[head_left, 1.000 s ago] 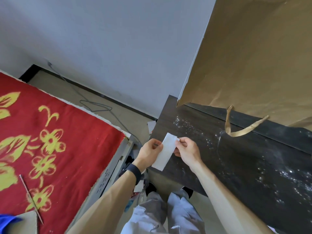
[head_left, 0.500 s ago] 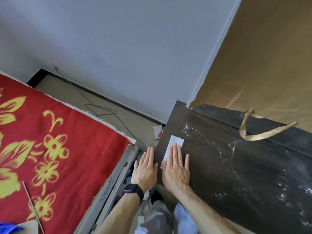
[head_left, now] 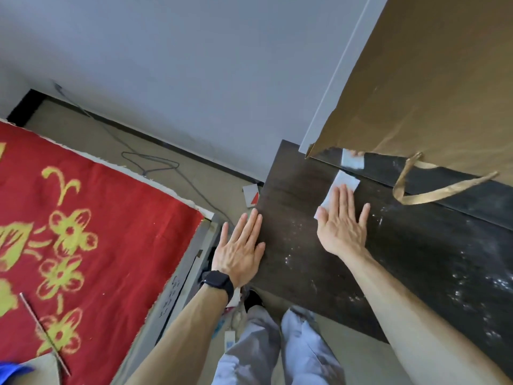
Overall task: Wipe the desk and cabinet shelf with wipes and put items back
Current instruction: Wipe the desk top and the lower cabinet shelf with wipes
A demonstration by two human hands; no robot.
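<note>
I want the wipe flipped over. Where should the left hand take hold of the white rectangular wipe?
Pinch its bare far end, coming from the left: the white rectangular wipe lies flat on the dark wooden desk, and the right hand presses its near half.

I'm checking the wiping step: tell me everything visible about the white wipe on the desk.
The wipe is a white rectangle, thin and flat like folded tissue, lying on the dark wood-grain desk near its back, just before the brown paper bag. The right hand presses it with straight fingers, covering its near part; the far end shows past the fingertips. Its pale reflection shows in the glossy strip behind.
</note>
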